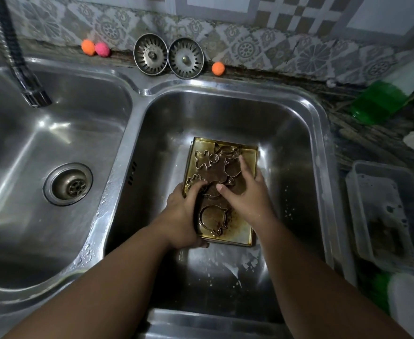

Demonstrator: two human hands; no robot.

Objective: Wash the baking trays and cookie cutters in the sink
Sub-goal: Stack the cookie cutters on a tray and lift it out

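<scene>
A gold-coloured baking tray (243,234) with brown stains lies in the right sink basin (286,143). Several metal cookie cutters lie on it, among them a figure-shaped cutter (204,159) at the far end and a round cat-faced cutter (213,220) near me. My left hand (185,216) grips the tray's left edge, thumb over the rim. My right hand (246,195) lies on the tray's right side with fingers spread and straight, touching the cutters in the middle.
The left basin (42,143) has an open drain (68,184), with the tap (33,94) above it. Two sink strainers (168,55) and three small coloured balls stand along the back ledge. On the right counter are a clear plastic container (384,211) and a green-and-white bottle (384,99).
</scene>
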